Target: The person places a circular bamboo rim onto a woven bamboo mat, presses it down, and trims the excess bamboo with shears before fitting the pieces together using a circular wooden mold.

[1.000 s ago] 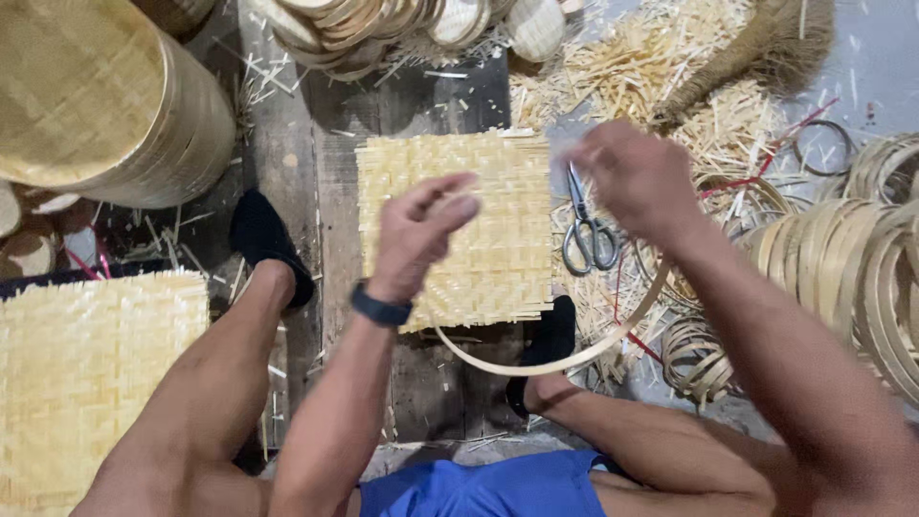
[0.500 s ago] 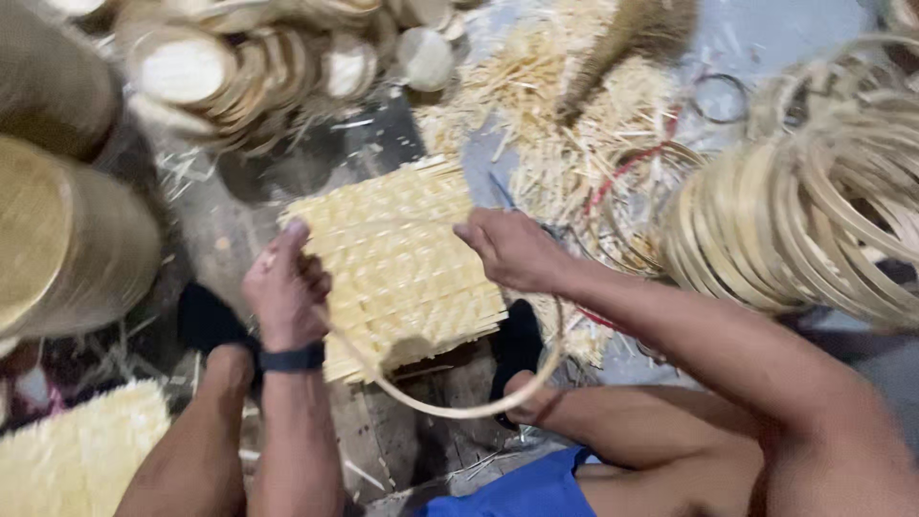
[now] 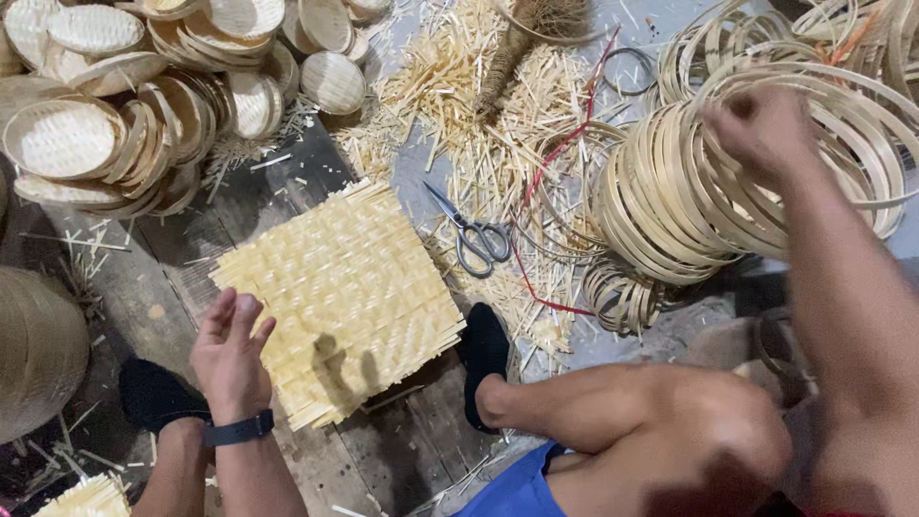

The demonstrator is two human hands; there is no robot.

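Bamboo woven mat (image 3: 340,297) beside open left hand (image 3: 230,354), right hand (image 3: 761,129) fingers clamped on bamboo hoops (image 3: 689,191), scissors (image 3: 469,235) between.

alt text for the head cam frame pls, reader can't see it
Seen from above, a seated person rests the left hand on the edge of a square woven bamboo mat while the right hand reaches into a stack of bamboo hoops. Scissors lie among bamboo offcuts; woven round trays are piled top left.
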